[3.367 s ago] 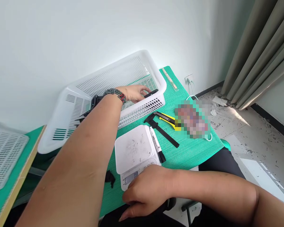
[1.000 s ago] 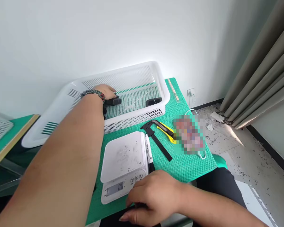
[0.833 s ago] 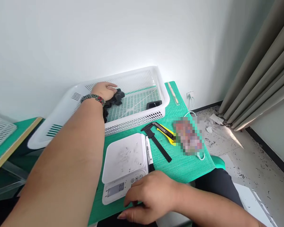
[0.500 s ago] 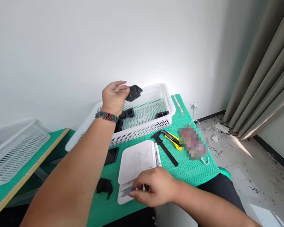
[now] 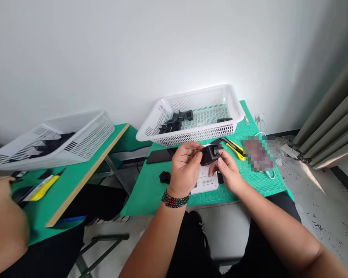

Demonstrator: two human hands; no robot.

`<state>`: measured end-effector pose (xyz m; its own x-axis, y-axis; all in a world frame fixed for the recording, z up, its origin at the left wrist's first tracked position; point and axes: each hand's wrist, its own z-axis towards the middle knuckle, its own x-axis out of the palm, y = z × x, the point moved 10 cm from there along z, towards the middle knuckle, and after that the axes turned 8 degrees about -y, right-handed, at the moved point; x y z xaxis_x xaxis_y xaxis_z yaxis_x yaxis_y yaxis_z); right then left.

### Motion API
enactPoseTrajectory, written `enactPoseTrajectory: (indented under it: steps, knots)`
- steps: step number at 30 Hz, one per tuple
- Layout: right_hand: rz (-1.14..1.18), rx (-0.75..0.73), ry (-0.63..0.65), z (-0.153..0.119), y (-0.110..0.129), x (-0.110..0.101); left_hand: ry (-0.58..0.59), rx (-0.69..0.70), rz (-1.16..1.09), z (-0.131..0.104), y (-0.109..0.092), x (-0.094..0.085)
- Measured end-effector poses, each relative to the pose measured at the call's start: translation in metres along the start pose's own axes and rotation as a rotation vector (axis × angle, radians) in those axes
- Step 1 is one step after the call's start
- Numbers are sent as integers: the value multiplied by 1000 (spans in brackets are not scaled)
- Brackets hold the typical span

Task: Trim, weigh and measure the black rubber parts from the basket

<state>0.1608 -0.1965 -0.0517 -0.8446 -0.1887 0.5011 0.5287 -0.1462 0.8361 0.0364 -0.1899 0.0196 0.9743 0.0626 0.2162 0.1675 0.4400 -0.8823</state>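
Holding a black part (image 5: 210, 155) between your two hands, you have it just right of the middle of the frame, above the white scale (image 5: 205, 182). Your left hand (image 5: 185, 166), with a beaded bracelet (image 5: 176, 200) at the wrist, grips its left side with the thumb and fingers. Your right hand (image 5: 229, 170) pinches its lower right side, thumb towards you. Both hands are closed on this one part, and they hide much of the scale.

Behind them, at upper centre, your white basket (image 5: 188, 136) stands on the green mat (image 5: 150, 200). A heap of black pieces (image 5: 174, 122) lies in its left half, and a lone black piece (image 5: 224, 120) lies near its right end. Left of your left hand are a dark flat object (image 5: 159, 156) and, lower down, a small black scrap (image 5: 164, 177). Right of the part you hold lies a yellow cutter (image 5: 240, 156), with a pixelated item (image 5: 258, 154) just beside it.

On the left of the frame, a second basket (image 5: 92, 141) holds dark pieces (image 5: 56, 143). Another yellow cutter (image 5: 45, 189) lies below it, near another person's arm (image 5: 5, 224) at the edge; you cannot tell what that person's hand holds.
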Motion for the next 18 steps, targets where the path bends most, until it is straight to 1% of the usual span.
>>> enactPoseTrajectory:
  steps: [2, 3, 5, 6, 8, 10, 13, 14, 17, 18]
  knots:
    - [4, 42, 5, -4, -3, 0, -30, -98, -140, -10, 20, -4]
    - [3, 65, 9, -6, -5, 0, -32, -122, -175, -13, 26, -6]
    - [7, 115, 22, -8, -9, 1, -25, -106, -179, -17, 30, -9]
    - [14, 141, 30, -10, -11, 2, -13, -71, -145, -20, 28, -11]
    - [34, 187, 48, -13, -14, 5, 21, 45, -19, -27, 20, -12]
    - [58, 223, 66, -16, -16, 7, 47, 182, 114, -38, 11, -13]
    - [71, 278, 63, -22, -18, 6, 63, 351, 227, -57, -2, -13]
    - [63, 293, 57, -25, -18, 6, 86, 405, 263, -62, -5, -12]
    - [7, 299, 67, -32, -12, 5, 226, 573, 402, -76, -16, -3]
    - [-12, 304, 87, -35, -11, 7, 273, 615, 446, -80, -19, -1]
